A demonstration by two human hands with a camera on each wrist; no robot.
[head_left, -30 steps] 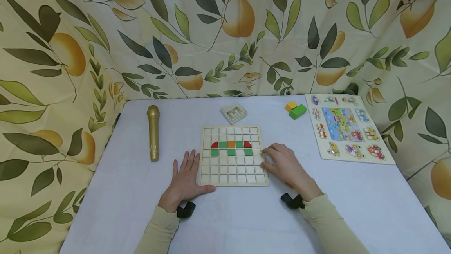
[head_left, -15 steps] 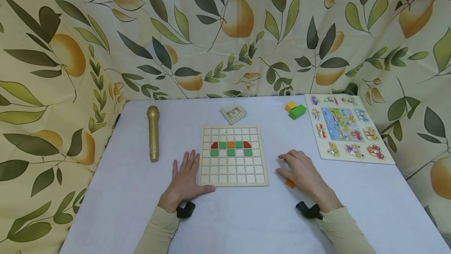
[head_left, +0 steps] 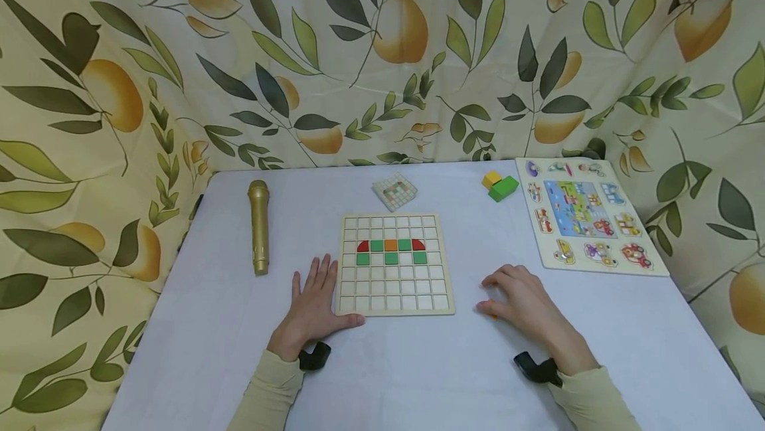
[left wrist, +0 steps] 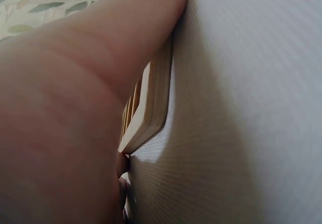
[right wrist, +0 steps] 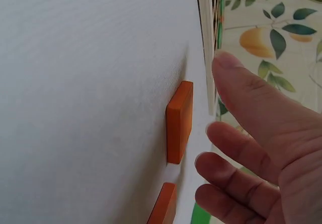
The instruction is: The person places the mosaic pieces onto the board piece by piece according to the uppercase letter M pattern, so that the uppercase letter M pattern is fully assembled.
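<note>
My left hand [head_left: 313,305] lies flat with spread fingers along the left edge of a wooden grid board [head_left: 394,313]; its thumb is at the board's lower left corner. Set in the grid are a row of red, green and orange tiles [head_left: 391,245] and three green tiles [head_left: 391,258] below. To the right of the board, my right hand [head_left: 526,301] hovers with loosely bent fingers, holding nothing. Beneath it an orange square tile [right wrist: 179,123] lies on the cloth, with a second orange tile [right wrist: 162,206] beside it, mostly hidden by the hand in the head view.
Behind the board lies a small pattern card [head_left: 394,192]. A gold microphone [head_left: 259,228] lies at the left. Toward the back right are a green block [head_left: 503,188], a yellow block [head_left: 491,179] and a picture puzzle board [head_left: 597,255]. A printed curtain [head_left: 335,105] encloses the white table.
My right hand has drawn away from the board's right edge, moving right and toward me to above the orange tiles. My left hand has stayed in place.
</note>
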